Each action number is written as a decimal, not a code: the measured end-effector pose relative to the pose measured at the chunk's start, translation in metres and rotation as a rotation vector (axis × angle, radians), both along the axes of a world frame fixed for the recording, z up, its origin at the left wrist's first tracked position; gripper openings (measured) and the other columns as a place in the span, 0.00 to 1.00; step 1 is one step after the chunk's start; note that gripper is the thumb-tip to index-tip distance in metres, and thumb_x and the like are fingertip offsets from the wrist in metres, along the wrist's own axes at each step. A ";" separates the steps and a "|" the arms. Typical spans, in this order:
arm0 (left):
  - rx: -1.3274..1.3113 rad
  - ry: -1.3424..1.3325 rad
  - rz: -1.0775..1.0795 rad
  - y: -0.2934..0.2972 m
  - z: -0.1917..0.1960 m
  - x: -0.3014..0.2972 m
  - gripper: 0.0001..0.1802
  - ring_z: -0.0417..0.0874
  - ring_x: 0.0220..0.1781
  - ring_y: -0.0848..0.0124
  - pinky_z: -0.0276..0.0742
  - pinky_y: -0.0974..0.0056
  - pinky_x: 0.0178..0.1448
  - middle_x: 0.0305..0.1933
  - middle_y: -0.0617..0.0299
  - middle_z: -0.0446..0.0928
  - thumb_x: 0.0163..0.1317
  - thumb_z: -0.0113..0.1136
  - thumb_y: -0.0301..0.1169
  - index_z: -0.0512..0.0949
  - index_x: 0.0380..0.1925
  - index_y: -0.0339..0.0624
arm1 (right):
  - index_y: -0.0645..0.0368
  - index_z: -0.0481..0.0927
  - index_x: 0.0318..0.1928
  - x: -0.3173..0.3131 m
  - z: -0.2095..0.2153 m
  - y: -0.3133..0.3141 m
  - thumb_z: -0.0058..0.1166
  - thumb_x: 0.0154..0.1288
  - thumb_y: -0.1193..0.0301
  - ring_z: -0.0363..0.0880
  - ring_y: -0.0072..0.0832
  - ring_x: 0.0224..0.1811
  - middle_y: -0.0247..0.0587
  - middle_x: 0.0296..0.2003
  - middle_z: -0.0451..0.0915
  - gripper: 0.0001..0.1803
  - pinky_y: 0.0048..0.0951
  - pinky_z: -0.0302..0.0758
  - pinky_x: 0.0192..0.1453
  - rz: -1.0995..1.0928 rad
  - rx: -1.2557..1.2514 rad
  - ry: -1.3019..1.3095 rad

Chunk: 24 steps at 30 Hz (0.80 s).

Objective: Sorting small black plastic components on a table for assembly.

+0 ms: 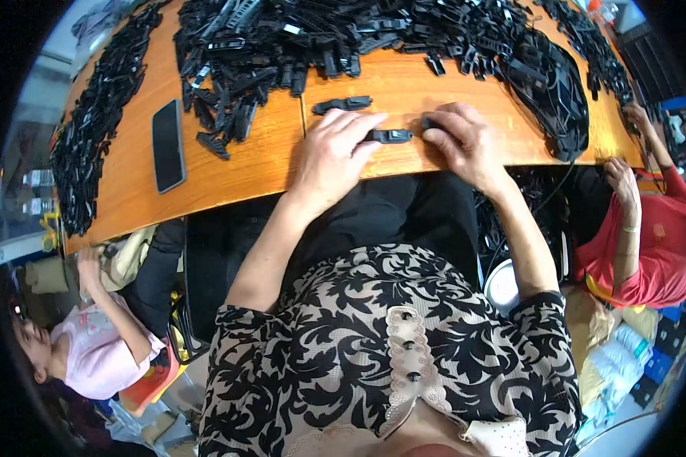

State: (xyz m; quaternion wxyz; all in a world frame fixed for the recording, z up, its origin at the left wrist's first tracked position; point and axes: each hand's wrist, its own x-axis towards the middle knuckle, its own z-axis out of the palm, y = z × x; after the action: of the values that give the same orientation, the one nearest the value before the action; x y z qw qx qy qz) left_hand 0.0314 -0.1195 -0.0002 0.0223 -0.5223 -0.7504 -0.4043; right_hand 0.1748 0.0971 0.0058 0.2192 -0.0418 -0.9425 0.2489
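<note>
Near the table's front edge, my left hand pinches one end of a small black plastic part between thumb and fingers. The part lies sideways and points toward my right hand. My right fingers are closed together just beyond its free end, apart from it. A bit of something small and dark shows at those fingertips, too small to name. Beyond my left hand lies another long black plastic part, close to my knuckles and parallel to the first.
A large heap of black plastic parts covers the far table. Another pile runs along the left. A dark phone lies left, a black mesh bag right. Co-workers sit at left and right.
</note>
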 end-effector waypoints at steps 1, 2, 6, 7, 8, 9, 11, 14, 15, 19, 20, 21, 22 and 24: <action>-0.017 -0.024 -0.011 0.001 -0.001 0.002 0.22 0.84 0.55 0.58 0.81 0.57 0.61 0.50 0.56 0.87 0.58 0.72 0.24 0.85 0.55 0.41 | 0.60 0.87 0.48 0.003 -0.002 -0.004 0.68 0.65 0.69 0.85 0.45 0.48 0.46 0.45 0.85 0.13 0.41 0.82 0.52 0.070 -0.021 0.039; -0.001 -0.065 -0.023 0.002 -0.003 0.002 0.22 0.84 0.55 0.59 0.80 0.57 0.61 0.48 0.57 0.88 0.58 0.72 0.23 0.86 0.54 0.42 | 0.60 0.87 0.49 0.007 -0.002 -0.009 0.68 0.64 0.70 0.85 0.45 0.48 0.46 0.44 0.84 0.13 0.42 0.82 0.51 0.079 -0.005 0.032; -0.002 -0.104 -0.025 0.001 -0.007 0.005 0.23 0.87 0.53 0.63 0.82 0.59 0.59 0.48 0.57 0.88 0.58 0.72 0.20 0.86 0.55 0.43 | 0.58 0.86 0.50 0.009 0.002 -0.016 0.68 0.62 0.71 0.84 0.44 0.46 0.44 0.42 0.82 0.16 0.42 0.81 0.49 0.086 0.046 -0.018; 0.001 -0.161 -0.018 0.001 -0.008 0.006 0.24 0.88 0.53 0.65 0.83 0.61 0.58 0.48 0.56 0.87 0.58 0.72 0.19 0.86 0.56 0.42 | 0.58 0.86 0.50 0.007 0.002 -0.015 0.69 0.61 0.71 0.83 0.44 0.46 0.44 0.42 0.82 0.16 0.42 0.81 0.49 0.100 0.057 -0.008; 0.005 -0.219 -0.010 0.001 -0.008 0.007 0.24 0.89 0.52 0.67 0.84 0.62 0.57 0.49 0.56 0.87 0.58 0.71 0.18 0.85 0.57 0.42 | 0.58 0.86 0.50 0.007 0.002 -0.014 0.69 0.60 0.72 0.83 0.43 0.46 0.43 0.42 0.82 0.17 0.42 0.81 0.49 0.114 0.068 0.001; 0.002 -0.223 -0.010 0.002 -0.009 0.007 0.24 0.89 0.52 0.67 0.84 0.62 0.57 0.49 0.56 0.87 0.58 0.71 0.18 0.85 0.57 0.42 | 0.58 0.86 0.50 0.005 0.002 -0.013 0.69 0.60 0.72 0.83 0.43 0.46 0.43 0.42 0.82 0.17 0.42 0.81 0.49 0.114 0.065 -0.003; 0.009 -0.247 -0.012 0.003 -0.012 0.006 0.25 0.90 0.52 0.69 0.85 0.65 0.56 0.50 0.56 0.86 0.58 0.72 0.17 0.85 0.57 0.40 | 0.58 0.86 0.50 0.003 0.003 -0.012 0.69 0.59 0.72 0.83 0.43 0.47 0.44 0.43 0.82 0.17 0.42 0.82 0.49 0.166 0.129 -0.056; 0.012 -0.230 -0.015 0.005 -0.014 0.005 0.25 0.90 0.52 0.68 0.85 0.64 0.56 0.49 0.55 0.87 0.57 0.72 0.17 0.85 0.57 0.39 | 0.60 0.86 0.49 0.000 0.006 -0.007 0.69 0.58 0.73 0.83 0.44 0.47 0.43 0.43 0.82 0.18 0.42 0.82 0.49 0.199 0.118 -0.068; 0.010 -0.235 -0.016 0.004 -0.012 0.005 0.25 0.90 0.52 0.68 0.85 0.64 0.56 0.49 0.55 0.87 0.57 0.72 0.17 0.85 0.57 0.39 | 0.60 0.86 0.49 0.000 0.009 -0.006 0.69 0.58 0.73 0.83 0.44 0.47 0.43 0.43 0.82 0.18 0.42 0.82 0.49 0.198 0.115 -0.073; 0.018 -0.191 -0.017 0.001 -0.007 0.005 0.25 0.91 0.52 0.67 0.85 0.64 0.56 0.48 0.55 0.88 0.56 0.72 0.16 0.85 0.56 0.39 | 0.62 0.86 0.49 0.000 0.015 -0.009 0.70 0.57 0.74 0.83 0.44 0.47 0.45 0.44 0.82 0.18 0.41 0.82 0.51 0.220 0.069 -0.040; 0.022 -0.182 -0.019 0.001 -0.007 0.005 0.25 0.91 0.51 0.67 0.85 0.63 0.55 0.48 0.54 0.88 0.56 0.72 0.16 0.85 0.56 0.39 | 0.62 0.85 0.48 -0.002 0.016 -0.012 0.70 0.56 0.74 0.83 0.45 0.47 0.46 0.44 0.82 0.18 0.41 0.82 0.51 0.238 0.077 -0.053; 0.023 -0.186 -0.020 0.002 -0.007 0.004 0.25 0.91 0.51 0.67 0.85 0.63 0.55 0.48 0.54 0.88 0.56 0.72 0.16 0.85 0.56 0.39 | 0.62 0.85 0.48 -0.003 0.016 -0.011 0.70 0.56 0.74 0.83 0.45 0.47 0.46 0.44 0.82 0.18 0.41 0.82 0.51 0.238 0.078 -0.057; 0.030 -0.202 -0.021 0.002 -0.007 0.004 0.25 0.91 0.51 0.67 0.85 0.63 0.55 0.48 0.55 0.88 0.55 0.72 0.16 0.85 0.56 0.39 | 0.63 0.85 0.47 -0.005 0.015 -0.010 0.71 0.56 0.74 0.82 0.45 0.46 0.46 0.43 0.82 0.17 0.41 0.82 0.51 0.250 0.090 -0.042; 0.035 -0.219 -0.022 0.003 -0.007 0.004 0.25 0.91 0.51 0.66 0.85 0.63 0.55 0.48 0.55 0.88 0.55 0.73 0.16 0.85 0.56 0.39 | 0.63 0.85 0.47 -0.006 0.014 -0.009 0.71 0.56 0.74 0.82 0.45 0.45 0.46 0.43 0.81 0.17 0.41 0.82 0.51 0.263 0.101 -0.028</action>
State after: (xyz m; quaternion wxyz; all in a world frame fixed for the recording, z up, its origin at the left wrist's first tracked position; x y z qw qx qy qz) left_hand 0.0353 -0.1164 -0.0076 -0.0550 -0.4827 -0.7356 -0.4721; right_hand 0.1684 0.0885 0.0202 0.1733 0.0899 -0.9541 0.2273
